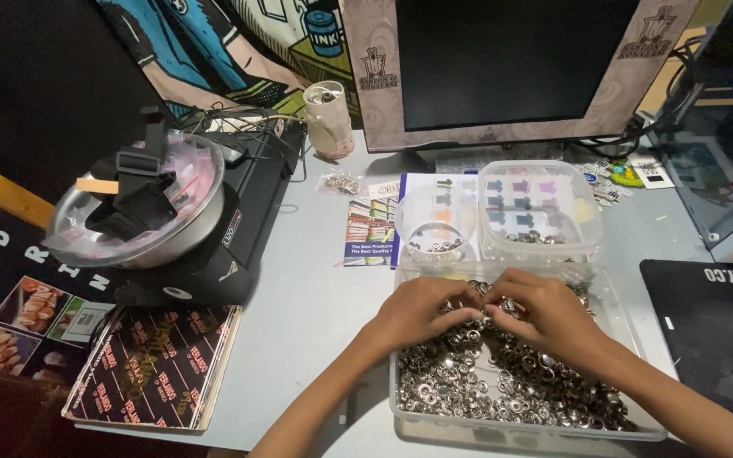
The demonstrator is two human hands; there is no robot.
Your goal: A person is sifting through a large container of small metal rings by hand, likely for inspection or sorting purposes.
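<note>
A clear plastic tray (409, 420) on the grey desk holds a heap of small silver metal rings (502, 382). My left hand (422, 309) and my right hand (545, 312) meet over the far half of the heap, fingertips pinched together among the rings. Which ring each hand holds is hidden by the fingers. Just beyond the tray stand a round clear tub (436, 222) and a rectangular clear box (538, 212), each with a few of the same rings at the bottom.
A monitor (511, 68) stands at the back. Left of the tray lie a colour leaflet (368, 231), a black device carrying a steel bowl (142, 212), and a stack of dark printed cards (156, 366). A black mat (719, 331) lies at right.
</note>
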